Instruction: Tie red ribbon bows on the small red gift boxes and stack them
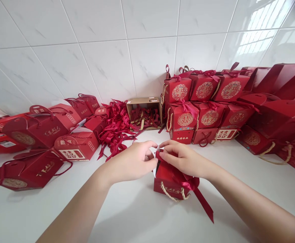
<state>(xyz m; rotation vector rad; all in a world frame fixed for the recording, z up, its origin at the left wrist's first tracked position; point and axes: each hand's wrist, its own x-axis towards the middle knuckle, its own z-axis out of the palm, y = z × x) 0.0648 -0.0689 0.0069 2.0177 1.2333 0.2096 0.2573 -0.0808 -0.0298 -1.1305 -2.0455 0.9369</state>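
Note:
A red gift box (170,184) with a gold rope handle (169,196) stands on the white table in front of me. A red ribbon (205,206) is at its right side, one tail hanging down onto the table. My left hand (134,160) is at the box's left end, fingers curled on a pale flap edge. My right hand (181,157) comes in from the right, its fingertips pinching a red part of the box top or ribbon close to the left fingertips. The exact part between the fingers is partly hidden.
Red boxes (76,145) stand at the left beside a red basin (0,146). A heap of red ribbons (115,121) and a cardboard box of strips (144,100) lie behind. Stacked boxes (208,116) fill the right, below the tiled wall.

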